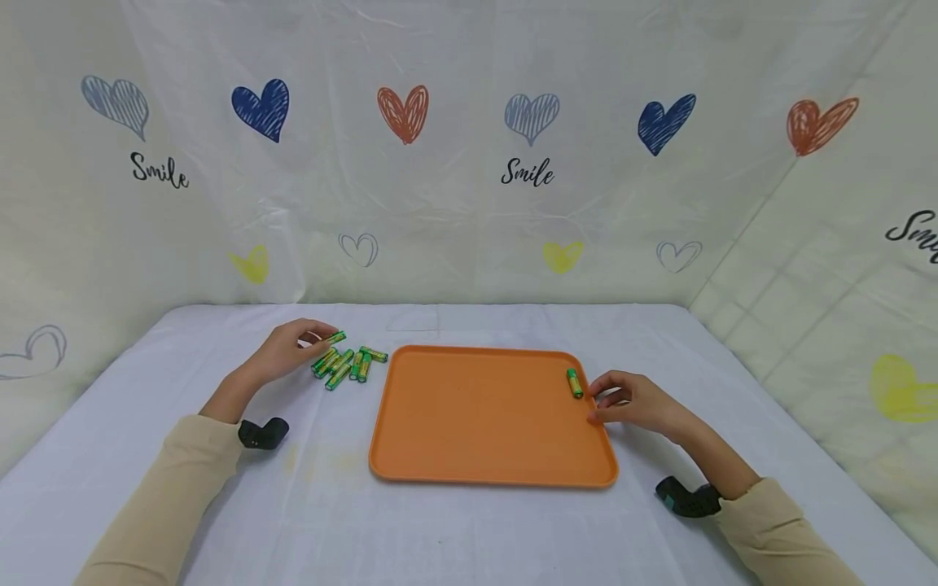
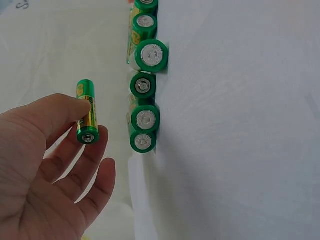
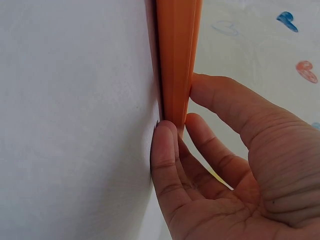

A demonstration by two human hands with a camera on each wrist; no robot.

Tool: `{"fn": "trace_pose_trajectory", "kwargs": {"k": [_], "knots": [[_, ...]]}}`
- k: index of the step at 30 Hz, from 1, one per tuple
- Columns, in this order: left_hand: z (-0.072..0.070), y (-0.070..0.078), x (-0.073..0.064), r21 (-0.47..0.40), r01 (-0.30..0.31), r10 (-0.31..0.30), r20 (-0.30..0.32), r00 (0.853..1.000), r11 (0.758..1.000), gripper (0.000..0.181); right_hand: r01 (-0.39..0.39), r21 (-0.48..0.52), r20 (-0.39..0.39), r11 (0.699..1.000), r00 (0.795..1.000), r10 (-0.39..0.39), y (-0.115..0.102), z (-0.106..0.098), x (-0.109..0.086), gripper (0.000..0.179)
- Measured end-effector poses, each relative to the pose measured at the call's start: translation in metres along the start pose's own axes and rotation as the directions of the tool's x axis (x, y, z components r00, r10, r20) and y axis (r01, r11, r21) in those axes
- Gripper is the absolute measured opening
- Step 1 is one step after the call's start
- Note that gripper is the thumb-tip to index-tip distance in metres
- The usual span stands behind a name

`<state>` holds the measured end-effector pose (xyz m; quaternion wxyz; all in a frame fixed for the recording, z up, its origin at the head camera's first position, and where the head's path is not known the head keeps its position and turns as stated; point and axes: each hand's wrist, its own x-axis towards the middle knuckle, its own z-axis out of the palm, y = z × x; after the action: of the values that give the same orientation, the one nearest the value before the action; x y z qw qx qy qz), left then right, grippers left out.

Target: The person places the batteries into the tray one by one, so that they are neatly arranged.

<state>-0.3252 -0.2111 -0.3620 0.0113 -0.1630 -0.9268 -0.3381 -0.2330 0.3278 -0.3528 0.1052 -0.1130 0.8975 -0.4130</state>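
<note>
My left hand point(image 1: 291, 348) pinches a green and gold battery point(image 2: 89, 117) between thumb and fingers, raised above the table. Just beneath and beside that hand, several matching batteries point(image 1: 339, 376) lie in a loose cluster left of the orange tray point(image 1: 476, 419). One more battery point(image 1: 575, 383) lies on the tray, close to its right rim. At that same side, my right hand point(image 1: 636, 400) holds the tray's edge. In the right wrist view, the thumb point(image 3: 220, 95) is at the upper rim and the fingertips point(image 3: 165, 142) are at the lower edge.
A white cloth covers the table point(image 1: 469, 537). Behind it and on the right hangs a pale sheet point(image 1: 454, 203) printed with hearts and "Smile". Dark devices point(image 1: 264, 434) are worn at both wrists, by the beige sleeves.
</note>
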Motion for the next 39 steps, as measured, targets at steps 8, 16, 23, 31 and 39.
{"fn": "trace_pose_trajectory", "kwargs": {"k": [8, 16, 23, 31, 39], "knots": [[0.003, 0.011, 0.005, -0.009, -0.014, 0.014, 0.000, 1.000, 1.000, 0.034, -0.003, 0.000, -0.002, 1.000, 1.000, 0.003, -0.001, 0.000, -0.001, 0.043], [0.011, 0.029, 0.014, -0.029, -0.073, 0.073, -0.004, 0.997, 0.997, 0.032, -0.012, 0.005, -0.004, 1.000, 1.000, 0.012, -0.001, 0.001, -0.002, 0.042], [0.018, 0.043, 0.019, -0.049, -0.139, 0.138, -0.018, 0.990, 0.989, 0.031, -0.019, -0.007, -0.010, 1.000, 1.000, 0.019, -0.003, 0.001, -0.002, 0.042], [0.022, 0.061, 0.020, -0.086, -0.249, 0.248, -0.021, 0.969, 0.965, 0.029, -0.017, 0.006, -0.009, 1.000, 1.000, 0.017, -0.004, 0.002, -0.001, 0.041], [0.028, 0.079, 0.023, -0.104, -0.250, 0.251, 0.000, 0.968, 0.963, 0.029, -0.025, 0.015, -0.010, 1.000, 1.000, 0.025, -0.003, 0.002, -0.001, 0.041]]}}
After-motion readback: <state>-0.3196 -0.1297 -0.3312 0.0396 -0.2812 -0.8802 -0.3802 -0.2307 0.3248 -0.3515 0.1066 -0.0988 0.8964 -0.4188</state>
